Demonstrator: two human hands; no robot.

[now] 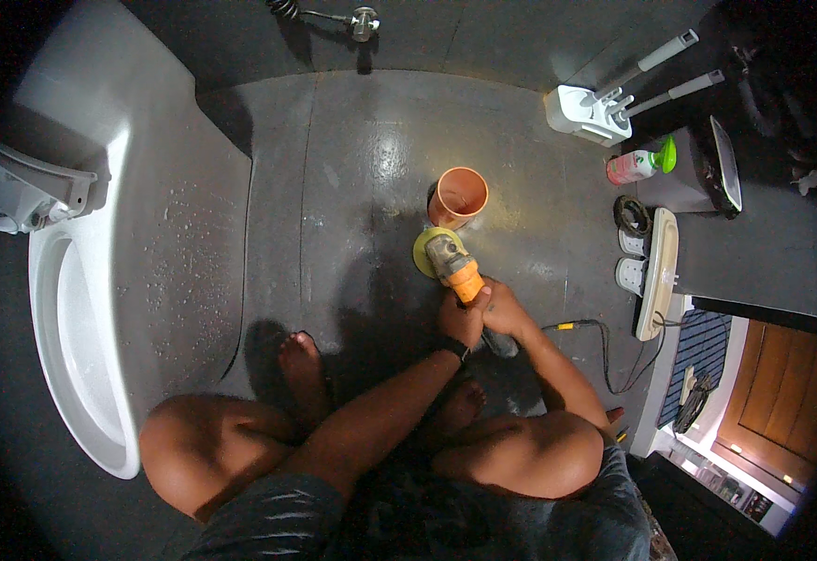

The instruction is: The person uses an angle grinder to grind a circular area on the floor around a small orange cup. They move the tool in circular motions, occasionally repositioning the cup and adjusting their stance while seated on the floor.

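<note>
Head view shows both hands, left hand (462, 318) and right hand (504, 313), with each grip wrapped tight around the orange polisher (455, 266), its long axis running up-left from them to the yellow pad (424, 251) on the floor (352, 187), just below the cup (458, 194)

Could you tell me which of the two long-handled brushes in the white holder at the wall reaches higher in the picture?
The upper brush: its light grip end reaches nearest the top edge. The lower brush runs beneath it from the same white holder.
</note>
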